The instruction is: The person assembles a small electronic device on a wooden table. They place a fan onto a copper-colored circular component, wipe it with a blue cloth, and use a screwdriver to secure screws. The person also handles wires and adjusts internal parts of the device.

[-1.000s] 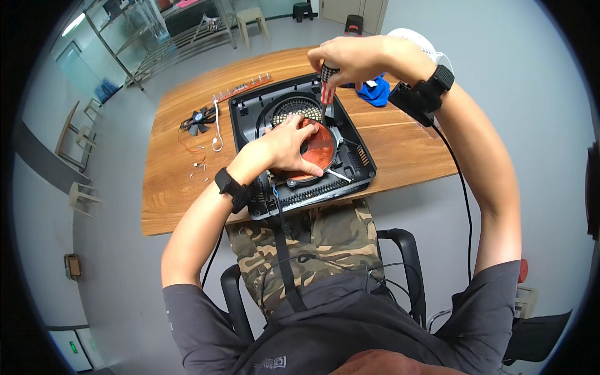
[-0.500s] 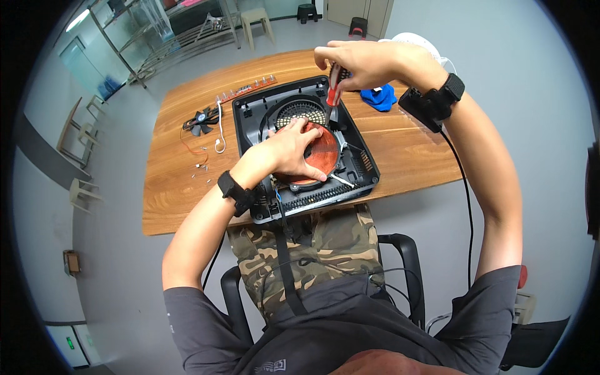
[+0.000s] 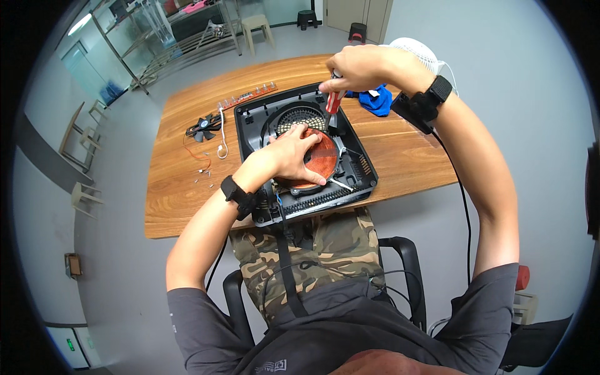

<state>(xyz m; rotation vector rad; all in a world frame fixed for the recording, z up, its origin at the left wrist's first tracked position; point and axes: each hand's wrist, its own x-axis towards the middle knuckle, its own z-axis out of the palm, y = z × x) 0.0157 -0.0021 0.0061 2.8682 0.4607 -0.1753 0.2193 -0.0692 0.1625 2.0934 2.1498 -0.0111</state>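
Observation:
A black open housing [image 3: 369, 169], like the lower shell of an induction cooker, lies on the wooden table in front of me. Inside it is a round copper coil [image 3: 325, 156]. My left hand [image 3: 289, 156] rests over the coil with its fingers spread, thumb toward the near side. Above the coil's far right edge, my right hand [image 3: 359, 67] grips a screwdriver [image 3: 334, 102] with a red and clear handle. The shaft points down at the coil's rim; its tip is too small to make out. Beyond the coil sits a round vent grille [image 3: 300, 115].
Left of the housing lie a small black fan [image 3: 203, 129] with orange wires, a white cable [image 3: 222, 140] and several screws [image 3: 204, 182]. Behind is a narrow circuit board [image 3: 247, 97]. At right are a blue cloth [image 3: 377, 103] and a white round appliance [image 3: 415, 53].
My right hand and forearm have shifted slightly, and the screwdriver's handle leans differently, its tip staying near the coil's rim. My left hand keeps its place on the coil. The whole view has moved a little.

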